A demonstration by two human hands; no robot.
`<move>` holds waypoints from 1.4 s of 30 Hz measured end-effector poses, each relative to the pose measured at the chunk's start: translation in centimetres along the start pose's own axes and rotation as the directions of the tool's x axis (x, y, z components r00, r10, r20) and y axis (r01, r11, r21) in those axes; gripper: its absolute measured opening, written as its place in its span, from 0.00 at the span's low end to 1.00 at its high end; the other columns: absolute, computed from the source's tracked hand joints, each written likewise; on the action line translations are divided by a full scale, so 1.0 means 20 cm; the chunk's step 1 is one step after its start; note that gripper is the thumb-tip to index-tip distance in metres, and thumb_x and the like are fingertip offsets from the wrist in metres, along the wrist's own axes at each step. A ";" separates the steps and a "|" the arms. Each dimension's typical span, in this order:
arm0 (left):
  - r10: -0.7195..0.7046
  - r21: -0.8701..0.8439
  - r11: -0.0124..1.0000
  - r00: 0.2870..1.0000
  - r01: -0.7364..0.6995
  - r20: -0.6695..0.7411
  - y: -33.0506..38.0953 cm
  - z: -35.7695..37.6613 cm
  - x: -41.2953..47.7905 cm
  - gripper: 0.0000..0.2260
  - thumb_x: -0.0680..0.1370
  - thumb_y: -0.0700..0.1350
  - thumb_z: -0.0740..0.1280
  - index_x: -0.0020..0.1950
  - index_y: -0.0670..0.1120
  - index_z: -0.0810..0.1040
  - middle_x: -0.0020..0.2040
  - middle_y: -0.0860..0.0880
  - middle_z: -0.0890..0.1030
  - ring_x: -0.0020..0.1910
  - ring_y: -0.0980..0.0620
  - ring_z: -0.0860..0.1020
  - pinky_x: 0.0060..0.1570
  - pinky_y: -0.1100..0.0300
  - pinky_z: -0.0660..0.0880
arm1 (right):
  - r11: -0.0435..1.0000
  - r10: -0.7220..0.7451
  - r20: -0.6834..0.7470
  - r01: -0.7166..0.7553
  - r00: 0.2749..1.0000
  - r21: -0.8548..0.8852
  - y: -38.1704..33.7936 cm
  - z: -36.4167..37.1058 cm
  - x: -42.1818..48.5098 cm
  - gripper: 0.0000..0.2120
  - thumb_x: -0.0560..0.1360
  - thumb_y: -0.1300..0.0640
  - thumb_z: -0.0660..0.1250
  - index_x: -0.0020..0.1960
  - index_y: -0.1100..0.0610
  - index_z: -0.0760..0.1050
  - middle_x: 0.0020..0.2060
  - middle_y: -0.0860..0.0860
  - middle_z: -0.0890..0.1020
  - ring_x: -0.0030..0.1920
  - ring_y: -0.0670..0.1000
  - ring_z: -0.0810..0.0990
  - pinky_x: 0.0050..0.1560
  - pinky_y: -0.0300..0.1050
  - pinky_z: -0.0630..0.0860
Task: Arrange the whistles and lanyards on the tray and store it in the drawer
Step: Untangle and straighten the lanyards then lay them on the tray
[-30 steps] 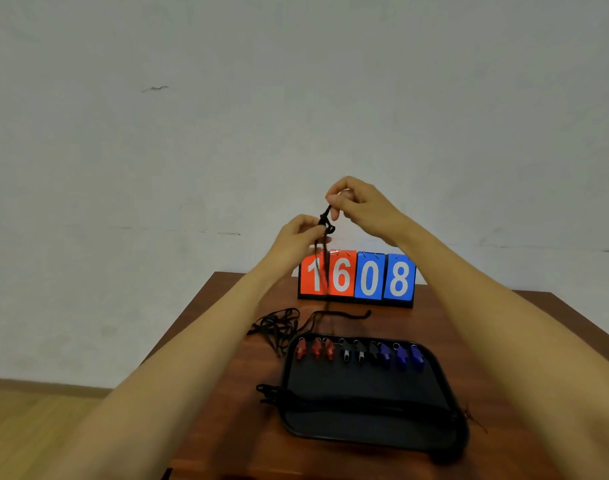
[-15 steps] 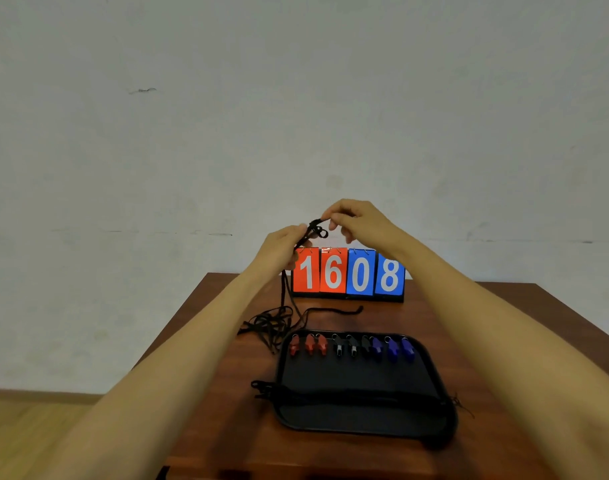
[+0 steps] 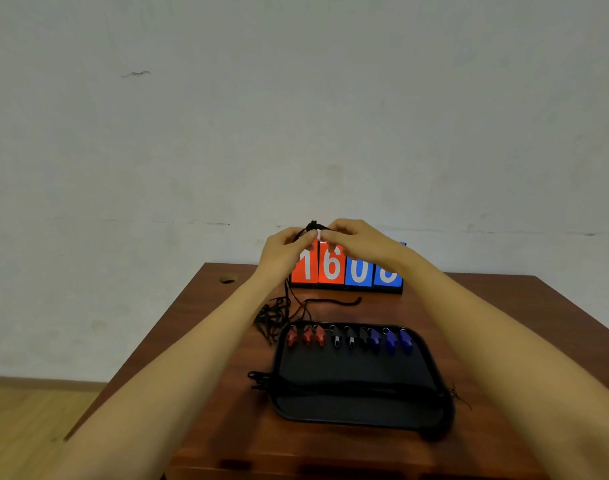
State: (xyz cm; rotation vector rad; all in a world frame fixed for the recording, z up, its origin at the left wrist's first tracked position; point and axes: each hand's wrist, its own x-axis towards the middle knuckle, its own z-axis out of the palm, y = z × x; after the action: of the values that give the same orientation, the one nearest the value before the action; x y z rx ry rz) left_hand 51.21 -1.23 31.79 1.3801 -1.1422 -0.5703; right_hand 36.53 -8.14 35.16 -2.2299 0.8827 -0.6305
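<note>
A black tray (image 3: 362, 400) lies on the wooden table (image 3: 206, 341). Along its far edge stand red whistles (image 3: 306, 336), black whistles (image 3: 344, 337) and blue whistles (image 3: 389, 339) in a row. My left hand (image 3: 284, 251) and my right hand (image 3: 356, 239) are raised above the table and pinch the clip end of a black lanyard (image 3: 312, 226) between them. Its cord hangs down to a tangle of black lanyards (image 3: 279, 315) left of the tray. Another lanyard (image 3: 261, 379) lies across the tray's near part, sticking out at the left.
A flip scoreboard (image 3: 348, 271) showing 1608 stands at the back of the table, partly hidden by my hands. A round hole (image 3: 227, 279) is in the table's far left corner. The table edge and wooden floor (image 3: 29, 420) are at the left.
Both hands have come down and closer together with the lanyard clip, from above the scoreboard to its top edge. The tray and whistles have not moved.
</note>
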 end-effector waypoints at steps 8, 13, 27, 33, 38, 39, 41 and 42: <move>0.124 0.368 0.920 0.991 -0.133 0.049 -0.12 0.05 -0.02 0.11 0.79 0.50 0.63 0.52 0.46 0.81 0.41 0.46 0.82 0.44 0.46 0.79 0.43 0.59 0.73 | 0.995 -0.086 -0.101 0.090 0.991 0.033 0.10 0.07 -0.01 0.08 0.79 0.51 0.63 0.56 0.48 0.77 0.39 0.50 0.79 0.35 0.43 0.74 0.34 0.33 0.69; 0.142 0.280 0.948 0.988 -0.152 0.055 -0.15 0.07 -0.04 0.12 0.78 0.51 0.65 0.58 0.48 0.78 0.47 0.51 0.79 0.43 0.56 0.75 0.39 0.70 0.68 | 0.995 -0.082 -0.086 0.086 0.993 0.041 0.18 0.08 -0.02 0.06 0.80 0.56 0.62 0.52 0.53 0.78 0.41 0.48 0.80 0.37 0.48 0.75 0.36 0.36 0.74; -0.260 -0.605 0.725 0.944 0.330 0.204 -0.17 0.13 -0.05 0.08 0.78 0.39 0.60 0.40 0.42 0.74 0.38 0.48 0.75 0.23 0.56 0.63 0.21 0.66 0.59 | 0.995 -0.016 -0.146 0.029 0.989 0.092 0.29 0.14 -0.03 0.04 0.80 0.56 0.61 0.48 0.53 0.74 0.44 0.48 0.78 0.44 0.46 0.76 0.44 0.33 0.71; -0.219 0.113 0.972 0.969 0.206 0.116 -0.18 0.12 -0.04 0.09 0.75 0.43 0.65 0.36 0.44 0.70 0.31 0.49 0.68 0.27 0.55 0.63 0.28 0.63 0.61 | 0.999 -0.032 -0.124 0.034 0.992 0.016 0.26 0.17 -0.02 0.04 0.82 0.57 0.55 0.51 0.54 0.68 0.45 0.51 0.78 0.44 0.49 0.77 0.45 0.37 0.73; -0.143 -0.215 0.965 0.988 0.153 0.061 -0.22 0.11 -0.03 0.13 0.78 0.46 0.63 0.34 0.47 0.69 0.35 0.51 0.71 0.31 0.55 0.67 0.31 0.65 0.63 | 0.999 -0.002 -0.108 -0.003 0.994 -0.051 0.31 0.17 -0.03 0.06 0.83 0.56 0.54 0.51 0.55 0.68 0.50 0.56 0.81 0.54 0.59 0.80 0.57 0.54 0.76; -0.159 -0.330 0.930 0.986 0.164 0.040 -0.23 0.11 -0.02 0.12 0.78 0.46 0.63 0.35 0.48 0.72 0.38 0.50 0.74 0.33 0.55 0.68 0.32 0.64 0.64 | 0.998 0.010 -0.114 -0.016 0.993 -0.055 0.31 0.17 -0.04 0.06 0.83 0.56 0.54 0.50 0.55 0.68 0.50 0.54 0.81 0.55 0.59 0.79 0.57 0.53 0.76; -0.240 -0.568 0.794 0.970 0.219 0.039 -0.25 0.10 -0.01 0.10 0.78 0.43 0.62 0.37 0.47 0.75 0.39 0.51 0.77 0.35 0.55 0.70 0.34 0.63 0.65 | 0.997 0.015 -0.125 -0.024 0.992 -0.067 0.32 0.17 -0.04 0.05 0.83 0.57 0.54 0.50 0.55 0.67 0.48 0.53 0.80 0.55 0.58 0.79 0.54 0.49 0.75; -0.285 -0.661 0.706 0.957 0.253 0.062 -0.25 0.09 -0.01 0.09 0.77 0.42 0.62 0.36 0.46 0.75 0.36 0.51 0.78 0.34 0.54 0.71 0.34 0.63 0.66 | 0.997 0.011 -0.134 -0.022 0.991 -0.077 0.31 0.17 -0.04 0.05 0.83 0.57 0.53 0.50 0.55 0.67 0.47 0.52 0.79 0.54 0.57 0.79 0.50 0.46 0.75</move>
State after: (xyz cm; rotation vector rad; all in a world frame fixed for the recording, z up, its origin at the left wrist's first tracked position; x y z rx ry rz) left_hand 50.94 -2.85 26.78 0.9144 -0.5875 -1.0412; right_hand 35.56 -9.73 28.28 -2.2686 1.0075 -0.7569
